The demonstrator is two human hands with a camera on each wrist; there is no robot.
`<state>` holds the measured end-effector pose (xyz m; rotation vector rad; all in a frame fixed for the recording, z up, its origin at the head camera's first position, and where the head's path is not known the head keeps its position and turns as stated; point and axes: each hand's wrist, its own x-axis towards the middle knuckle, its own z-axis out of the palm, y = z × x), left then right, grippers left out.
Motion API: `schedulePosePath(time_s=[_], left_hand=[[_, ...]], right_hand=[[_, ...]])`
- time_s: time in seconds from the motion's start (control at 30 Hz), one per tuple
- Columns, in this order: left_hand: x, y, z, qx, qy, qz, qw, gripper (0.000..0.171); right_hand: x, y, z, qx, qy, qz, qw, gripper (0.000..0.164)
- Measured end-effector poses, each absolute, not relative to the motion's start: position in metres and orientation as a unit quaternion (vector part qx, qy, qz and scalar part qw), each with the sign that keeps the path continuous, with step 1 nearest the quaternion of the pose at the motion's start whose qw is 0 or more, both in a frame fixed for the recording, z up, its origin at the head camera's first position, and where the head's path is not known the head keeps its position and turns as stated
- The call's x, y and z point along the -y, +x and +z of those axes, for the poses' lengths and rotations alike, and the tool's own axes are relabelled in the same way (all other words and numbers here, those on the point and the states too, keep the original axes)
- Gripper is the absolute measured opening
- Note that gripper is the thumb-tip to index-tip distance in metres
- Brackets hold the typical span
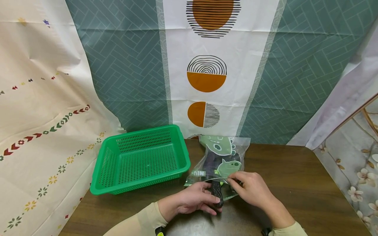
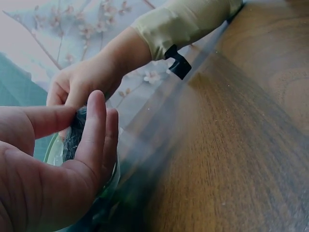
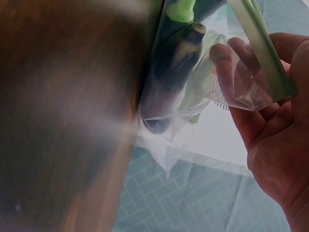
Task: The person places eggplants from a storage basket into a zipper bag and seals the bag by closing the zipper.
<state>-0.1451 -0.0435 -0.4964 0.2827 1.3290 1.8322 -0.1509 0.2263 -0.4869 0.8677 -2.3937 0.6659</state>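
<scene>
My left hand [image 1: 195,198] holds a dark, wrinkled, elongated thing [image 1: 217,190] between thumb and fingers, at the mouth of a clear zip bag [image 1: 218,147]. The bag lies on the table, printed with green cartoon animals. In the left wrist view the dark thing [image 2: 74,140] shows only partly between the fingers; its kind is unclear. My right hand [image 1: 251,188] pinches the bag's zip edge [image 3: 263,48] and lifts it. Inside the bag, the right wrist view shows a purple eggplant [image 3: 176,67] and a bright green stem-like piece [image 3: 181,9].
Left of the bag stands a green perforated plastic basket [image 1: 147,164] with nothing in it. The brown wooden table [image 1: 283,177] meets a patterned cloth [image 1: 195,65] behind the basket and bag. More cloth hangs at the left and right sides.
</scene>
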Motion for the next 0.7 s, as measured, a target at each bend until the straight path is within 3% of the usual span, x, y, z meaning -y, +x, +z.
schedulePosePath(time_s=[0.1, 0.27, 0.33, 0.47, 0.7], left_hand=[[0.0429, -0.1447, -0.4975, -0.53, 0.114, 0.729, 0.418, 0.084], [0.0423, -0.1453, -0.4998, -0.533, 0.125, 0.72, 0.426, 0.039], [0.0424, -0.1455, -0.5005, -0.537, 0.128, 0.717, 0.426, 0.031], [0.0421, -0.1456, -0.5015, -0.547, 0.125, 0.712, 0.422, 0.029], [0.0418, -0.145, -0.5035, -0.556, 0.116, 0.708, 0.418, 0.042]], right_hand=[[-0.2263, -0.1503, -0.4868, 0.882, 0.317, 0.245, 0.249, 0.017], [-0.2265, -0.1497, -0.4865, 0.883, 0.313, 0.251, 0.243, 0.018], [-0.2264, -0.1497, -0.4864, 0.883, 0.313, 0.253, 0.243, 0.018], [-0.2264, -0.1499, -0.4862, 0.882, 0.314, 0.251, 0.245, 0.018], [-0.2263, -0.1505, -0.4862, 0.88, 0.316, 0.248, 0.252, 0.018]])
